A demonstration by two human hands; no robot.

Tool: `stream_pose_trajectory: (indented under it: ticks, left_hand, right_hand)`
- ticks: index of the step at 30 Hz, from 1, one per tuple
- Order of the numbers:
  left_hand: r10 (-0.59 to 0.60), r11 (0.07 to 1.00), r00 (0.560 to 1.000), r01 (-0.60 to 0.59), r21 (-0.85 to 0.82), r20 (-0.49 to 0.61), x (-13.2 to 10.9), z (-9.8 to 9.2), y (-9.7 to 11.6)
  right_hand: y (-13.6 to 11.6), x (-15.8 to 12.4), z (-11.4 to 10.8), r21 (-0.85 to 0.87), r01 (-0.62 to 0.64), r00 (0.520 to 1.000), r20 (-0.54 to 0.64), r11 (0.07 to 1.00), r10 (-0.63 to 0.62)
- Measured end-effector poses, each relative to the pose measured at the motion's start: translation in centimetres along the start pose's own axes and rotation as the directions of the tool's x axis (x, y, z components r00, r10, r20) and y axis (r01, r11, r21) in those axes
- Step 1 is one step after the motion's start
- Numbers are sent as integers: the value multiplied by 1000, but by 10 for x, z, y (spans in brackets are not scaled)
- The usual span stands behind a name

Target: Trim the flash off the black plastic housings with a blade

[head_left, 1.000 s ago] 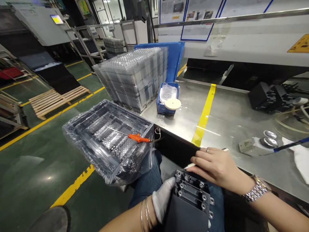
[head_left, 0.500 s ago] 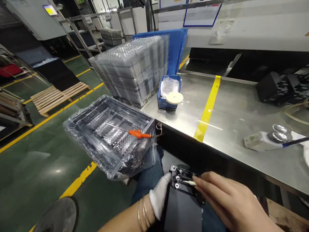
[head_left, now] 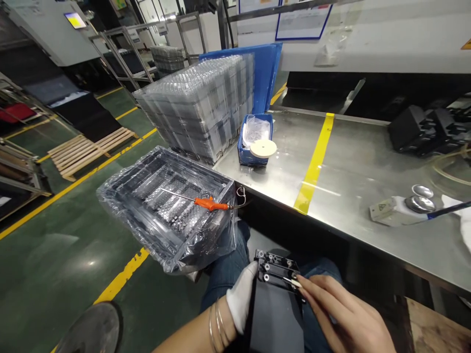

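A black box-shaped part (head_left: 277,314) lies over my lap, its top end carrying several round bosses and slots. My left hand (head_left: 241,294), in a white glove and with bangles at the wrist, grips the part's left side; its fingertips are hidden behind it. My bare right hand (head_left: 340,309) pinches a thin tool (head_left: 295,283) with a cream-white handle. The tool's slim tip reaches into the slotted end of the black part. What kind of tool it is does not show clearly.
A plastic-lined crate (head_left: 176,250) stands left, with an orange air gun (head_left: 210,203) lying across it. Wrapped stacked trays (head_left: 198,103) rise behind. On the metal bench (head_left: 275,191) are a blue bin (head_left: 252,157), a pump bottle (head_left: 393,212) and several black parts (head_left: 408,130).
My right hand and the thin tool have shifted slightly lower along the part's slotted end. The part sits a little further left in view; my left hand keeps its grip.
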State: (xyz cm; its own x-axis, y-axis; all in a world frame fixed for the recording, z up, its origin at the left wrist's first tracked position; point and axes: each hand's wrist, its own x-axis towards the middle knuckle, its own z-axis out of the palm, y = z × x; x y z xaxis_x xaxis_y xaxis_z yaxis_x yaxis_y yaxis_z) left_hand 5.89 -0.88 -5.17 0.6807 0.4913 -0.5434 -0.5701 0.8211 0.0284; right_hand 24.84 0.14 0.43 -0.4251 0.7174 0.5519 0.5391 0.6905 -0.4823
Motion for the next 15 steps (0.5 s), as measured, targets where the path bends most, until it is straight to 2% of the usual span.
stream_pose_trajectory:
  ticks: [2,6,9,12,15]
  left_hand:
    - [39,999,999,-40,10,30,-3,0,-1]
    - [246,968,969,-246,45,0,-9,-10,-6]
    - [308,950,951,-307,57,-17,-13,-14,-2]
    - [358,931,933,-354,92,-32,-19,-21,8]
    - [463,881,884,-452,143,-59,-29,-39,18]
  right_hand:
    - [-2,-4,2,-34,25,999,-20,999,-25]
    - [-1,-1,-6,24,113,992,45,993,-114]
    - [1,4,-13,106,63,993,89,992,-73]
    - [3,6,-10,116,-49,998,-25,992,52]
    - [1,6,4,124,-139,970,-182,982,160]
